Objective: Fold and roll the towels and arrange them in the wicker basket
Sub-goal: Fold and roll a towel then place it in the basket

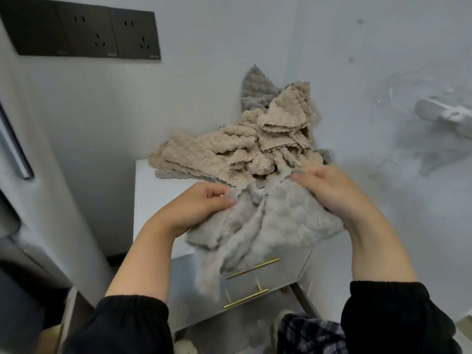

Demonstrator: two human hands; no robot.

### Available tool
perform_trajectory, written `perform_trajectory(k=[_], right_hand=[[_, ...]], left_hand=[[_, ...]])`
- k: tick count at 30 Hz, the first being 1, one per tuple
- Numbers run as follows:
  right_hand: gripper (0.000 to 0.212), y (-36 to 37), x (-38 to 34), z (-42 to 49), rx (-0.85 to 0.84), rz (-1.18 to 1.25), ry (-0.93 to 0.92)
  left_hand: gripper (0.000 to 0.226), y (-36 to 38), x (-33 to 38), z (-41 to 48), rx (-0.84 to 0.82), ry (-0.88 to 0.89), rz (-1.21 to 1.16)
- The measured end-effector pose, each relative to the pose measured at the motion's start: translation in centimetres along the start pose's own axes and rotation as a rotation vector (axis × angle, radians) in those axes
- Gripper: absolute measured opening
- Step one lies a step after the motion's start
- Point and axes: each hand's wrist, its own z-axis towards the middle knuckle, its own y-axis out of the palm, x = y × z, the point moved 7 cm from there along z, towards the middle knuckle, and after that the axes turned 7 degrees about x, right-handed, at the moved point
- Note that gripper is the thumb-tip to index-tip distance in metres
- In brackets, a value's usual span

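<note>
Now my left hand (204, 203) pinches the upper edge of a grey towel (268, 226) between thumb and curled fingers, and my right hand (329, 190) grips the same edge further along, fingers folded over the fleece with the thumb pressed on top. The towel hangs crumpled between both hands above the front edge of the white worktop (153, 195); its lower part trails past that edge and in front of the drawer handles (252, 268), blurred there. Toward the back right corner of the worktop, against the wall, lies a loose heap of beige towels (229, 149), some of them roughly layered, reaching almost to my right hand. Another grey towel (255, 90) stands up behind the heap, leaning on the wall, and a grey edge (168, 175) peeps out from under the beige heap near the left edge. A dark socket panel (84, 31) sits on the wall above and to the left. My black sleeves (390, 315) are pushed back from both wrists.
</note>
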Motion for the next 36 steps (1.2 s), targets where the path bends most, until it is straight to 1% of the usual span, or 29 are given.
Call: perform_trajectory(k=[1,2,3,5,6,8,9,10,11,13,14,15,17,19,21,23,25,27,28,30,31,33,35,36], right_hand=[[0.034,-0.1,0.4,-0.1,-0.006,-0.143,-0.004],[0.036,-0.6,0.9,0.2,0.036,-0.215,-0.017],[0.037,-1.2,1.3,0.4,0.111,-0.233,-0.027],[0.037,-2.3,1.6,0.8,0.280,-0.164,-0.044],[0.036,-2.2,1.9,1.0,0.308,-0.095,-0.038],[0.029,-1.3,2.6,1.1,0.275,0.036,0.011],[0.024,-0.5,2.8,1.0,0.238,0.078,0.034],[0.021,0.1,2.7,0.8,0.216,0.074,0.043],[0.018,0.3,2.6,0.8,0.225,0.042,0.029],[0.017,0.5,1.7,0.8,0.259,-0.026,-0.051],[0.018,0.7,1.1,0.7,0.258,-0.046,-0.086],[0.022,0.8,0.7,0.7,0.257,-0.070,-0.117],[0.024,1.3,0.2,0.6,0.234,-0.096,-0.147],[0.019,1.6,0.0,0.5,0.222,-0.097,-0.160],[0.023,1.1,0.5,0.7,0.280,-0.069,-0.135],[0.026,0.4,1.0,0.8,0.329,0.003,-0.095],[0.030,-0.1,1.0,0.7,0.328,0.101,-0.081],[0.023,-0.3,1.1,0.8,0.299,0.159,-0.089],[0.018,-0.3,1.2,0.8,0.292,0.119,-0.087],[0.007,-0.1,1.7,0.8,0.257,0.078,-0.043],[0.009,0.2,1.9,0.9,0.223,0.127,-0.021],[0.016,0.5,2.2,1.0,0.193,0.221,0.011],[0.020,0.1,2.4,1.1,0.225,0.114,-0.004],[0.021,-0.1,2.6,1.2,0.250,0.026,-0.015]], left_hand=[[0.007,0.1,0.1,-0.2,-0.044,-0.026,-0.081],[0.020,-0.2,-0.2,0.0,-0.066,-0.029,-0.012],[0.025,-0.4,-0.8,0.2,-0.070,-0.039,0.131],[0.018,-1.0,-2.2,0.6,0.002,-0.076,0.439],[0.022,-1.2,-2.8,0.8,0.054,-0.093,0.535],[0.027,-1.3,-3.3,1.0,0.179,-0.073,0.691],[0.028,-1.2,-3.1,1.2,0.248,-0.044,0.727],[0.031,-0.9,-2.9,1.3,0.285,-0.019,0.698],[0.037,-0.5,-2.7,1.5,0.286,-0.002,0.623],[0.057,1.3,-2.2,1.8,0.200,0.025,0.434],[0.063,2.2,-1.8,1.8,0.163,0.045,0.377],[0.064,2.9,-1.3,1.7,0.145,0.071,0.332],[0.054,3.6,-0.9,1.7,0.166,0.100,0.221],[0.034,3.5,-0.8,1.7,0.197,0.106,0.173],[0.014,2.9,-1.0,1.8,0.208,0.087,0.298],[0.018,1.9,-1.7,1.8,0.229,0.052,0.421],[0.016,0.6,-2.2,1.8,0.279,0.028,0.482],[0.014,-0.6,-2.9,1.8,0.289,-0.022,0.567],[0.015,-1.0,-3.5,1.8,0.264,-0.063,0.623],[0.023,-1.8,-5.0,1.7,0.227,-0.168,0.745],[0.028,-2.4,-5.6,1.6,0.243,-0.213,0.794],[0.030,-3.8,-6.2,1.5,0.325,-0.269,0.850],[0.023,-5.1,-5.9,1.2,0.463,-0.289,0.875],[0.025,-5.7,-5.6,0.9,0.542,-0.290,0.887]])
